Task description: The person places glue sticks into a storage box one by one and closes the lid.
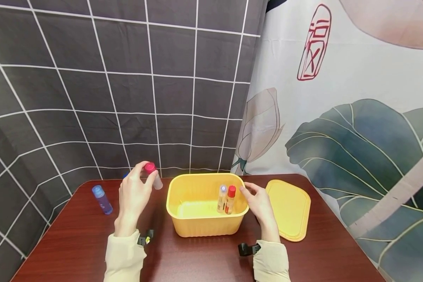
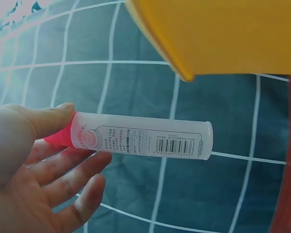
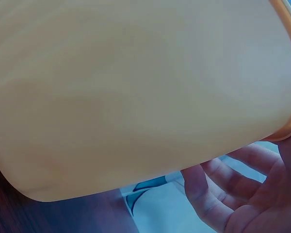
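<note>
My left hand (image 1: 135,192) pinches a clear glue bottle (image 2: 145,136) by its red cap (image 1: 150,167), thumb on one side and fingers on the other. The bottle is held above the table, left of a yellow plastic box (image 1: 206,227). Inside that box, at its right end, stand two more clear glue bottles, one with a pale blue cap (image 1: 223,189) and one with a red cap (image 1: 231,191). My right hand (image 1: 259,203) grips the box's right rim; in the right wrist view the box wall hides part of the fingers.
A blue glue bottle (image 1: 103,200) stands at the left of the brown table (image 1: 204,258). Something blue (image 1: 125,175) shows behind my left hand, mostly hidden. The yellow lid (image 1: 290,211) lies flat right of the box. Curtains hang behind the table.
</note>
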`<state>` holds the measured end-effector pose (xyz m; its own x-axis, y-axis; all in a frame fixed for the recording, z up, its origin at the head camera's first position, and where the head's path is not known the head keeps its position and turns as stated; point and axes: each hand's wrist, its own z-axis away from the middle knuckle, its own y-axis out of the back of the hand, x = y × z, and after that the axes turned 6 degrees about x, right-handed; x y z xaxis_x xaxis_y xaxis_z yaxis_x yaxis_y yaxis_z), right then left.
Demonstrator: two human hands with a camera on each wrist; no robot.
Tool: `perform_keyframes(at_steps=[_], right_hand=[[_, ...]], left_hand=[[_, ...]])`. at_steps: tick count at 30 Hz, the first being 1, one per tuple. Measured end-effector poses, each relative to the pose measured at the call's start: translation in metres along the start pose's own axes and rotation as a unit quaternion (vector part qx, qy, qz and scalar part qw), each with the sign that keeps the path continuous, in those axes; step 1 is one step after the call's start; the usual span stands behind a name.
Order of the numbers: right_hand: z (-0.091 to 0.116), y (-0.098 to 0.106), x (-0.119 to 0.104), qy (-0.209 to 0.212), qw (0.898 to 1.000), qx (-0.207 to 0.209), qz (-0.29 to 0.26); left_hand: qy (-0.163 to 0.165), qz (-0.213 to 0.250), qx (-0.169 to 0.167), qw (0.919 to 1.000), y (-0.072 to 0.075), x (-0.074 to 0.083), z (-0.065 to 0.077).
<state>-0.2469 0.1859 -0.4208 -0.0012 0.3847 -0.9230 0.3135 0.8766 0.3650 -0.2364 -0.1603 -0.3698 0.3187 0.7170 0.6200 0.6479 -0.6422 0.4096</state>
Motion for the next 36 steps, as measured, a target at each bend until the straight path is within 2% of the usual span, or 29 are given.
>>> perform_keyframes(at_steps=[6, 12, 16, 23, 29, 36], right_hand=[[0.0, 0.001, 0.0, -0.001, 1.0, -0.004, -0.002], [0.0, 0.001, 0.001, 0.001, 1.0, -0.003, 0.001], [0.0, 0.002, 0.0, -0.003, 1.0, -0.005, 0.0], [-0.001, 0.004, -0.001, -0.004, 1.0, -0.007, 0.004], [-0.001, 0.003, -0.001, -0.004, 1.0, -0.008, 0.002], [0.0, 0.001, 0.001, 0.002, 1.0, -0.006, 0.003]], left_hand=[[-0.02, 0.009, 0.016, 0.9996, 0.005, 0.014, 0.001], [-0.041, 0.024, 0.017, 0.9987, 0.008, 0.029, 0.004], [-0.051, 0.032, 0.009, 0.9982, 0.006, 0.037, 0.007], [-0.076, 0.048, -0.027, 0.9956, -0.006, 0.05, 0.013], [-0.082, 0.051, -0.055, 0.9938, -0.016, 0.058, 0.018], [-0.09, 0.061, -0.105, 0.9885, -0.03, 0.062, 0.024]])
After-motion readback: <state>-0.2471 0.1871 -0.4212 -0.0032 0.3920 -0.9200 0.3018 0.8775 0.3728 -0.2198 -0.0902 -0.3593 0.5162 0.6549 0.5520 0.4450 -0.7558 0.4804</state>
